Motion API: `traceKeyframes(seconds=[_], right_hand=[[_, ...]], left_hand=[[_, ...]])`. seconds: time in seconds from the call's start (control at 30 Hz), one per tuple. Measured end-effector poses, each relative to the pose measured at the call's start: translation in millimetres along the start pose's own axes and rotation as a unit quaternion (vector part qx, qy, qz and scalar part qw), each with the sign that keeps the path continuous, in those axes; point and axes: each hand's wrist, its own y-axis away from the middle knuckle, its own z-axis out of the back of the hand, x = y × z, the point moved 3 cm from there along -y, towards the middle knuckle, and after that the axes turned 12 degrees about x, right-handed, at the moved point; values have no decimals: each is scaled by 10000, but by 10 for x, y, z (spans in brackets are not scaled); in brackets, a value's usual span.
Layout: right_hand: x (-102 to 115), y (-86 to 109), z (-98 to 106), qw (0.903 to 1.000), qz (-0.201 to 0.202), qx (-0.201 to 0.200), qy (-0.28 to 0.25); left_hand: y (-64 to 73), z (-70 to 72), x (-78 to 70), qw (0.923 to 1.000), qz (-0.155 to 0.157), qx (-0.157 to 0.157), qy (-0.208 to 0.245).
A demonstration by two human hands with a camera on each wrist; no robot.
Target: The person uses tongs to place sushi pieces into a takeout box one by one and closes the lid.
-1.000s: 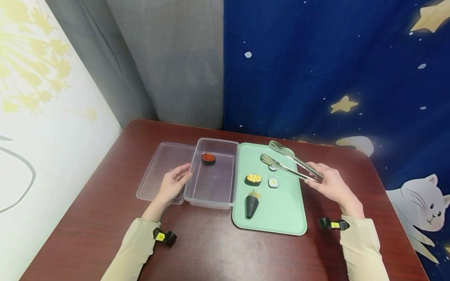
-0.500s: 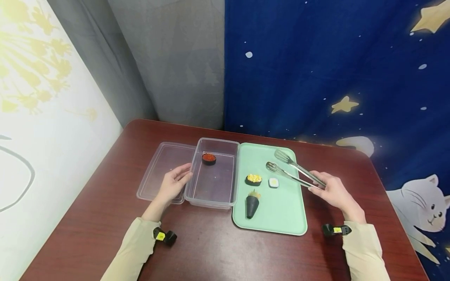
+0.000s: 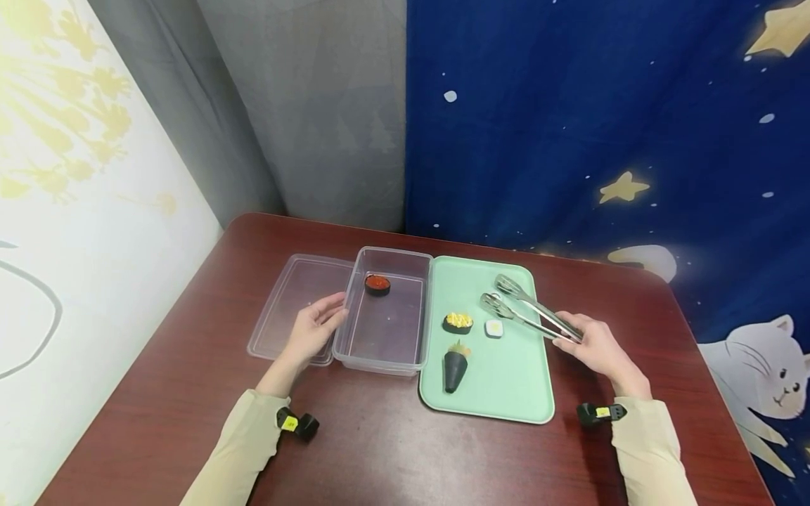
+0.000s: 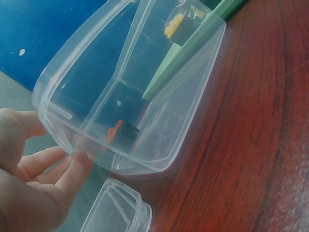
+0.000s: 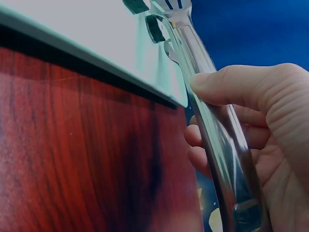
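My right hand (image 3: 598, 349) grips metal tongs (image 3: 538, 320), whose two arms stand apart over the far right of the green tray (image 3: 506, 379). A small sushi roll (image 5: 155, 29) sits by the tong tips, mostly hidden in the head view. Nearer on the tray lie another sushi roll (image 3: 494, 329), a yellow-topped sushi piece (image 3: 458, 322) and a dark hand roll (image 3: 455, 370). My left hand (image 3: 314, 328) touches the left side of a clear plastic container (image 3: 380, 367) with extended fingers. A red-topped sushi piece (image 3: 377, 284) rests inside it, towards the back left.
A clear lid (image 3: 278, 316) lies left of the container, partly behind my left hand. Container and tray stand side by side on the brown wooden table (image 3: 380, 450). Behind the table hang a grey curtain (image 3: 316, 126) and a blue curtain (image 3: 538, 126).
The tongs have shifted nearer and slightly right, down around the far sushi roll, and their tips have drawn a little closer together. My left hand stays at the container.
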Motion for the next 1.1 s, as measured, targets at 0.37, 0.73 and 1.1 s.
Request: traceKeyframes(seconds=[0.37,0.73,1.1], right_hand=[[-13,5,-79,9998,84,-106,-142],[-22,9,-114,9996,180,-189,-130],[71,-13,-9,9988,353,-306,-109]], left_hand=[[5,-3,-11,10000,-81,-39,12],[14,-1,5,9992,-390,-57,17],[2,0,-1,9999,-108,-24,59]])
